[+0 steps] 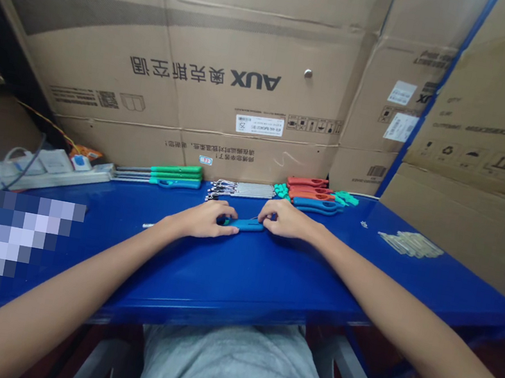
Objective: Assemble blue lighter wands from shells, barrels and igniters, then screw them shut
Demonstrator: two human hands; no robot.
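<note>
My left hand (201,219) and my right hand (289,219) meet over the blue table (236,284), both gripping opposite ends of a blue plastic handle (246,225). A thin metal bit shows by my right fingers. Behind them lie metal rods with small fittings (240,189). Green-handled long tools (175,170) and a blue-handled one (180,183) lie to the left. Red-handled (305,193) and blue-handled (317,205) pieces are stacked to the right, with teal small parts (281,189) at their end.
Flattened cardboard cartons (204,76) stand along the back and right of the table. A power strip (60,171) with cables lies at the far left, by a pixelated patch. A bundle of clear tubes (411,244) lies on the right. My grey-clothed lap (225,367) is below the table edge.
</note>
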